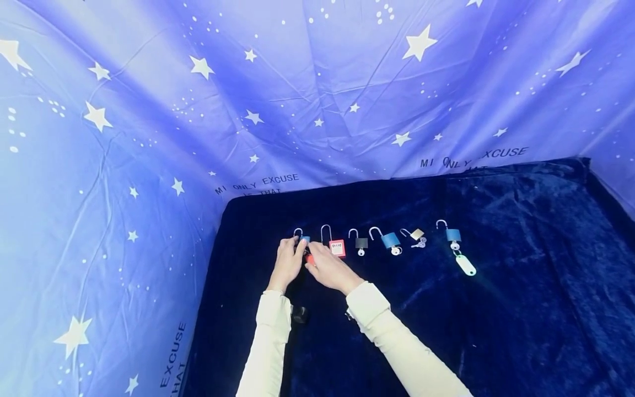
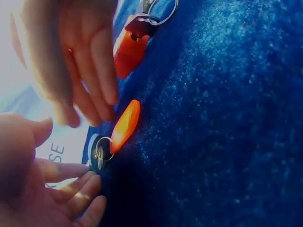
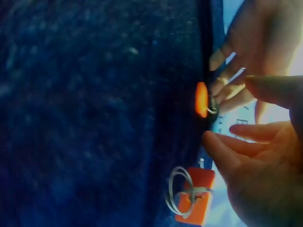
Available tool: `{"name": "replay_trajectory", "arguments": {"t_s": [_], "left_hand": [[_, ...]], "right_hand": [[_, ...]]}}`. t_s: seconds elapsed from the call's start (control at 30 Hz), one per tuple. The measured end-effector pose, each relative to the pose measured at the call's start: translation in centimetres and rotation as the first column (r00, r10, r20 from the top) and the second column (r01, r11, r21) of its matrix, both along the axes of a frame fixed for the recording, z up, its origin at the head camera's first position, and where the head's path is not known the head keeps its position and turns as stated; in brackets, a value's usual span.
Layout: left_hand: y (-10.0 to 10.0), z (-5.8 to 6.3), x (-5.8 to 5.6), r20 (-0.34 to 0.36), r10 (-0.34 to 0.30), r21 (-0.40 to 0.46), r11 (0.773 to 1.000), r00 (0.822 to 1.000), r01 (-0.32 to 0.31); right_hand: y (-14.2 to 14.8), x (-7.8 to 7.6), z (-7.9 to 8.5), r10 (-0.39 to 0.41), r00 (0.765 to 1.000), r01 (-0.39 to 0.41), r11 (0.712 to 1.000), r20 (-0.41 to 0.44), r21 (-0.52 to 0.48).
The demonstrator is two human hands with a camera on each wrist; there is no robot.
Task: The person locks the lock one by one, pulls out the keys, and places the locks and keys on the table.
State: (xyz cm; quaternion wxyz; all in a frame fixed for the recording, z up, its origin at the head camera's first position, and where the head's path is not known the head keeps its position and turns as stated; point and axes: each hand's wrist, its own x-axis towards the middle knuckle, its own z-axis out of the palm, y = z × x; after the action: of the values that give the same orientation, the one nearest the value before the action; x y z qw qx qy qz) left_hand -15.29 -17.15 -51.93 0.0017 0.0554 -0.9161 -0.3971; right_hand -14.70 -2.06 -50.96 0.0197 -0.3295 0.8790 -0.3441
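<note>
A small blue padlock (image 1: 305, 239) with its shackle up lies at the left end of a row of padlocks. A key ring (image 2: 105, 149) joins it to an orange-red tag (image 2: 126, 125). My left hand (image 1: 288, 262) is at the padlock's left side, its fingers loosely extended beside it; the contact is hard to make out. From the right comes my right hand (image 1: 331, 268), fingers fairly straight, close to the padlock and tag. In the right wrist view its fingertips appear apart from the tag. Next to it lies a red padlock (image 1: 337, 248) with a tall shackle, keys on a ring.
Further right lie a dark padlock (image 1: 361, 243), a larger blue padlock (image 1: 390, 240), a brass padlock (image 1: 417, 234) and a blue padlock (image 1: 453, 235) with a pale tag (image 1: 466, 264). All have raised shackles. Dark blue velvet cloth (image 1: 446, 331) covers the surface; a starry curtain (image 1: 317, 99) stands behind.
</note>
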Motion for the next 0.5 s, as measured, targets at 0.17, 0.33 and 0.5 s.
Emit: {"name": "replay_trajectory", "arguments": {"t_s": [0.17, 0.33, 0.5], "left_hand": [[0.2, -0.4, -0.4, -0.016, 0.009, -0.020, 1.000, 1.000, -0.009], [0.1, -0.9, -0.7, -0.062, 0.100, -0.019, 0.995, 0.993, -0.101], [0.2, -1.2, -0.7, -0.081, 0.204, 0.074, 0.977, 0.976, -0.198]], "right_hand": [[-0.5, -0.2, -0.3, -0.037, 0.999, 0.038, 0.997, -0.024, 0.074], [-1.1, -0.9, -0.6, -0.031, 0.998, 0.033, 0.998, -0.046, 0.060], [-1.2, -1.0, -0.8, -0.052, 0.999, 0.051, 0.999, 0.010, 0.006]]}}
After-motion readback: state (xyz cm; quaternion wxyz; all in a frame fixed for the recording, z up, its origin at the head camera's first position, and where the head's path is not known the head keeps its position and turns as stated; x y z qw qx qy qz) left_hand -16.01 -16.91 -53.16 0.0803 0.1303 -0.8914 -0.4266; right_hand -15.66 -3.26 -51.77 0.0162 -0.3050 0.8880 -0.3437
